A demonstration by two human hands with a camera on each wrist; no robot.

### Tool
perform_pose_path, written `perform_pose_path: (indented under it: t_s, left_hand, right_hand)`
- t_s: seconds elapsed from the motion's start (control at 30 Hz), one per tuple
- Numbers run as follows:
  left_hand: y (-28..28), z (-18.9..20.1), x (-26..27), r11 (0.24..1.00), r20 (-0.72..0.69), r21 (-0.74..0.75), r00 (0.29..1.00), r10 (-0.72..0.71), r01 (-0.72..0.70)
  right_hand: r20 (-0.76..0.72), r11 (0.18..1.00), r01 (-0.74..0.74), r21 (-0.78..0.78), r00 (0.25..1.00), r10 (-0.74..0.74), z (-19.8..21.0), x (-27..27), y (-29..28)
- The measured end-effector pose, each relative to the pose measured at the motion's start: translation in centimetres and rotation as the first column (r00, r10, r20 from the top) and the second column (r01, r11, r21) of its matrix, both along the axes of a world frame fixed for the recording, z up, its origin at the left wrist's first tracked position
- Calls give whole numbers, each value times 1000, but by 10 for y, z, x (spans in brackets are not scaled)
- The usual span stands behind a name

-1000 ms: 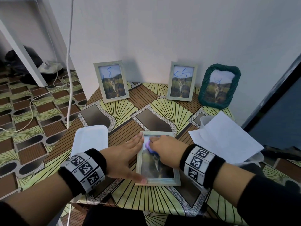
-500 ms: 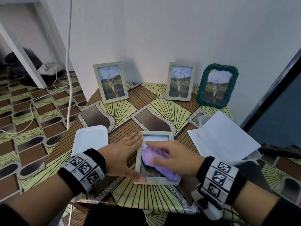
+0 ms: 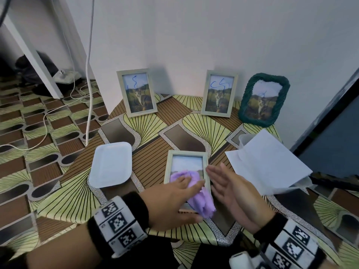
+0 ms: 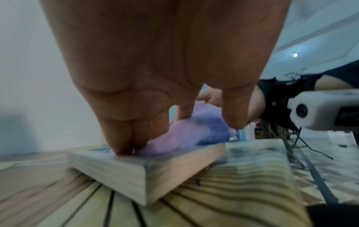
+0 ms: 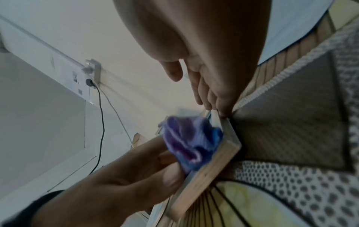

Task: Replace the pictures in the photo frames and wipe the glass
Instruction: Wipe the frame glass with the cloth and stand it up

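Wiping glass: the left hand [image 3: 172,202] presses a purple cloth [image 3: 194,193] flat-fingered onto the lying photo frame [image 3: 187,154]; the right hand [image 3: 231,193], fingers straight, steadies the frame's edge beside it. Next, likely sweeping the uncovered glass beyond the fingertips.

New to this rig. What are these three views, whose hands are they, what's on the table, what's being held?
No robot here: a person's bare hands wearing marker wristbands. One camera sits on the head, one on each wrist. A pale photo frame lies flat on the patterned table. The left hand presses a purple cloth onto its glass; the right hand, fingers straight, touches the frame's right edge. Three more frames stand by the wall, with a white tray and white paper nearby.
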State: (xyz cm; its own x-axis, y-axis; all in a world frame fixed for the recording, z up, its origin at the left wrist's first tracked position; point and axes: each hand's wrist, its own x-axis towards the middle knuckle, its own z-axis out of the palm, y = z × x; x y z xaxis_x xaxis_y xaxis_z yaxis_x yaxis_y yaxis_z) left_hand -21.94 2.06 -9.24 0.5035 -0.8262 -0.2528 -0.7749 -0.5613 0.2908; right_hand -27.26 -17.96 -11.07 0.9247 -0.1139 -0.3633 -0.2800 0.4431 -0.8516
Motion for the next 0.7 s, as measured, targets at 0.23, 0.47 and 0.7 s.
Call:
perform_pose_path:
  t_s: [0.23, 0.47, 0.7]
  left_hand:
    - [-11, 0, 5, 987, 113, -155, 992, 53, -35]
    - [29, 32, 33, 718, -83, -613, 930, 357, -330]
    - [119, 44, 82, 762, 211, -532, 814, 541, -369]
  right_hand:
    - [46, 997, 74, -35, 996, -72, -3, -6, 15]
    - [34, 970, 87, -229, 996, -81, -3, -4, 21]
    - [17, 893, -78, -443, 995, 95, -4, -1, 31]
